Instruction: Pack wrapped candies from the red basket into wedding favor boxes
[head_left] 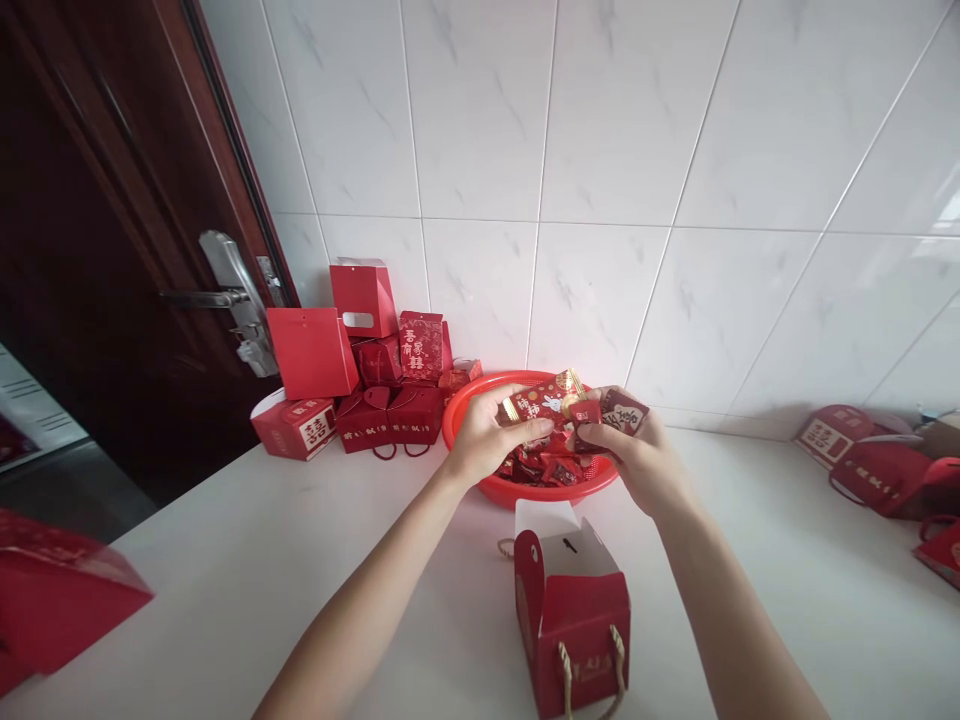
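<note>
Both hands are over a red plastic basket (457, 430) that holds many small red-wrapped sweets (555, 470). My left hand (491, 430) is closed on a red and gold candy packet (541, 400) with a rabbit print. Held in my right hand (626, 440) are a dark red packet (621, 410) with pale lettering and a small red sweet (585, 411). In front of the basket stands a red gift box (581, 630) with its top flaps open and rope handles; neither hand touches it.
Red gift boxes (390, 420) are piled against the tiled wall at the back left, beside a dark door (135, 200). More red boxes (874, 470) lie at the right edge. Another red box (67, 600) sits at the near left of the white table (315, 540).
</note>
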